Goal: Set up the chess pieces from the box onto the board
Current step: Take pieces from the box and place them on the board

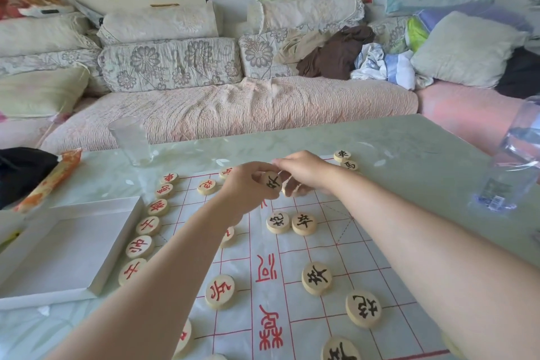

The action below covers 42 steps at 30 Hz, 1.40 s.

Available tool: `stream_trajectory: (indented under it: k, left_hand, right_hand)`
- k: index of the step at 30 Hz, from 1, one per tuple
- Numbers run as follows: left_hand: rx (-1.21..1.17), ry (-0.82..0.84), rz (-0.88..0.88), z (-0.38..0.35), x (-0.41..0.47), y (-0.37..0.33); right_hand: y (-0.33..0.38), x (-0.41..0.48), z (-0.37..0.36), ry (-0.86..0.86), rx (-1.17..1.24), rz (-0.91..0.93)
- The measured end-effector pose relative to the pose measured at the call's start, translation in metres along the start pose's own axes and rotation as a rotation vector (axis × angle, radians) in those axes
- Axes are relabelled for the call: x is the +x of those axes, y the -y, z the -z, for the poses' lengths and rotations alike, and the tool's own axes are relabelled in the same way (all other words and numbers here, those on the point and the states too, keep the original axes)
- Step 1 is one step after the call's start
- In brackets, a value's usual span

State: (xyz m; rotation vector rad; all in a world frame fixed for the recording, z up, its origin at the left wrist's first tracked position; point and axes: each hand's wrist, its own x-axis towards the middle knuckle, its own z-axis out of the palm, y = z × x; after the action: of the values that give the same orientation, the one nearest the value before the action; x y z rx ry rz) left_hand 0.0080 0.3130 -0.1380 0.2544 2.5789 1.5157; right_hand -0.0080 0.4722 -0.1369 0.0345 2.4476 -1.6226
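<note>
One desk (409, 149), pale green. One board (321, 242), red grid, lies on it. One white box (67, 245) at board's 9 o'clock. My left grip (248, 187) and right grip (305, 172) meet at board's 12 o'clock. Left pinches one black-lettered held piece (273, 181). Right curled, can't tell if gripping anything. Six red-lettered pieces (148, 225) line 9 o'clock edge. Seven black-lettered pieces (316, 278) lie from 1 to 5 o'clock.

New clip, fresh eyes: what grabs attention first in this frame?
The two hands meeting over the far middle of the board: the left hand pinches a black-character piece, with the right hand curled close beside it. Next, the curved row of red-character pieces along the board's left edge, beside the open white box.
</note>
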Motion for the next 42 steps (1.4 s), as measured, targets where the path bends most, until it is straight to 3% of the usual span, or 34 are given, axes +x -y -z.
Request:
stream_trajectory:
  k: [5,13,20,23,25,27,31,39,42]
  left_hand:
    - [-0.201,-0.109,0.114,-0.004,0.016,-0.004]
    - [-0.041,-0.151,0.095,-0.004,0.033,-0.009]
    - [-0.123,-0.100,0.062,-0.008,0.039,0.007]
    - [0.209,0.071,-0.052,-0.003,0.039,0.013]
    - [0.539,0.233,-0.116,0.001,0.033,0.011]
    - [0.690,0.352,-0.097,0.005,0.030,0.012]
    - [0.664,0.458,-0.084,0.002,0.029,0.013]
    - [0.736,0.467,-0.137,0.004,0.031,0.016]
    - [0.705,0.445,-0.142,0.005,0.030,0.019]
  right_hand:
    - [-0.002,0.009,0.007,-0.041,0.236,0.095]
    - [0.004,0.021,0.008,-0.121,0.067,0.130]
    - [0.009,0.040,0.008,-0.221,-0.249,0.090]
    - [-0.003,0.048,0.018,-0.370,-0.370,0.117]
    - [-0.015,0.053,0.023,-0.386,-0.446,0.109]
    - [-0.025,0.059,0.026,-0.368,-0.537,0.112]
    - [-0.036,0.077,0.025,-0.331,-0.633,0.143]
    - [-0.043,0.096,0.009,-0.359,-0.858,0.229]
    - [-0.047,0.095,0.009,-0.353,-0.829,0.215]
